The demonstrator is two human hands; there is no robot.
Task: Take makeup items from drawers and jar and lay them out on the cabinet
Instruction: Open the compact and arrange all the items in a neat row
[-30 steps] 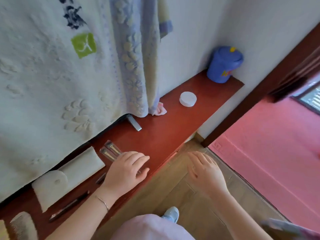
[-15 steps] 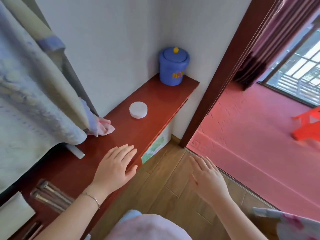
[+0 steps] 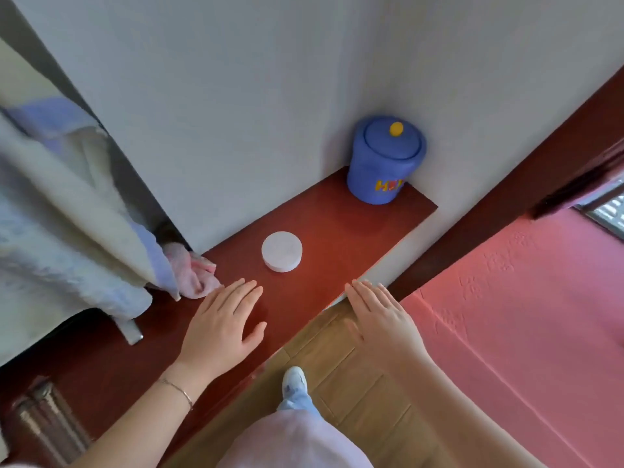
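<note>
Head view: left hand (image 3: 221, 327) hovers flat, fingers straight, over the cabinet (image 3: 324, 231). Right hand (image 3: 383, 319) is spread, empty, at its front edge. Lidded blue jar (image 3: 385, 160) stands in the far corner; white disc (image 3: 282, 251) lies between.

A single head-worn wide-angle camera looks steeply down from close above at a red wooden bench (image 3: 331, 231) along a white wall, facing its far corner, where a blue lidded jar (image 3: 385, 160) stands; the floor fills the lower right.
</note>
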